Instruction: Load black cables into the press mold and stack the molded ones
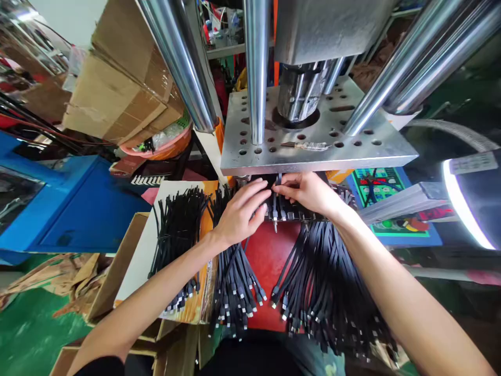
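Leftmost stand a blue machine point(90, 209) and a carton point(117, 89), then a cable bundle point(176, 224). My left hand point(241, 213), loosely spread, holding what I can't tell, is beside the cable point(275, 204) my right hand point(304, 189) pinches, the plate point(270, 161) just above; rightward, more cables point(319, 277) and a lamp point(465, 209).

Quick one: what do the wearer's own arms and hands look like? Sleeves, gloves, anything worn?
Left hand and right hand are both ungloved, with no rings or watches visible. Both forearms are bare. A black sleeve edge shows near the left elbow, at the bottom of the picture; the right sleeve, if any, is out of frame.
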